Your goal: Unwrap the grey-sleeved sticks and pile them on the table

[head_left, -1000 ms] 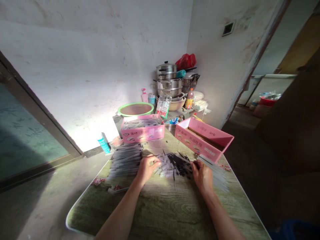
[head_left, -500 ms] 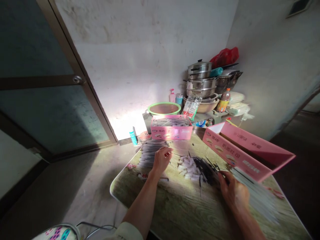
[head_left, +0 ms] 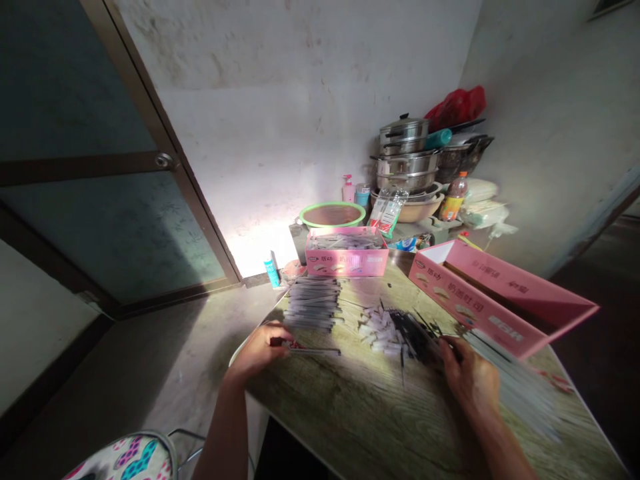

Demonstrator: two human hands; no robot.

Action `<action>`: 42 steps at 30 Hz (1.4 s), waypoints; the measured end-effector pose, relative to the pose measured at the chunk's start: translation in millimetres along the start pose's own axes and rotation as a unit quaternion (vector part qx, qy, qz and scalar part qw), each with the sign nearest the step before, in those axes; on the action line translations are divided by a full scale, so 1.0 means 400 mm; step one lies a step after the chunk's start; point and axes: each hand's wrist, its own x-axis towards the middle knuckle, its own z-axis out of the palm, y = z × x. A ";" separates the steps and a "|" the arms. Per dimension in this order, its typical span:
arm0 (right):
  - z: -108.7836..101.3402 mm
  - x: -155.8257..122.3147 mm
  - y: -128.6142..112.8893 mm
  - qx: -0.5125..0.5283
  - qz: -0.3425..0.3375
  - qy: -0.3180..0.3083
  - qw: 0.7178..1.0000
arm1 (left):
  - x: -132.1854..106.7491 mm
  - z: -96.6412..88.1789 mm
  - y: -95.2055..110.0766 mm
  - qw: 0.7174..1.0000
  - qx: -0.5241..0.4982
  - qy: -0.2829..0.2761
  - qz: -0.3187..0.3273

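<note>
My left hand [head_left: 263, 347] lies at the table's left edge, fingers pinched on the end of a thin grey stick [head_left: 315, 351] that lies flat on the table [head_left: 350, 413]. Just behind it is a stack of grey sticks [head_left: 313, 303]. My right hand [head_left: 467, 380] rests beside a heap of black thin pieces [head_left: 413, 333] and small clear caps [head_left: 377, 327], its fingers curled at the heap's edge; what they hold I cannot make out. A fan of pale long sticks [head_left: 520, 390] spreads to its right.
A pink box filled with sticks [head_left: 347, 252] stands at the table's back; an open pink box [head_left: 500, 293] lies at the right. Behind are a green basin [head_left: 333, 215], stacked steel pots [head_left: 405, 157], bottles and a red bag. A glass door [head_left: 100, 220] is left.
My left hand has drawn back from the grey stack to the table's left edge and closed on a single stick. The right hand has stayed by the black heap. The view swung left.
</note>
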 end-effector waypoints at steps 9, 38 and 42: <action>-0.004 0.000 0.002 0.021 0.000 -0.003 1.000 | -0.003 0.052 -0.005 1.000 -0.009 0.019 0.005; -0.032 -0.005 -0.065 0.459 0.135 -0.160 0.864 | 0.296 0.366 0.252 0.965 -0.237 -0.058 0.099; -0.023 -0.004 -0.058 0.463 0.157 -0.176 0.854 | 0.289 0.367 0.259 0.964 -0.242 -0.041 0.100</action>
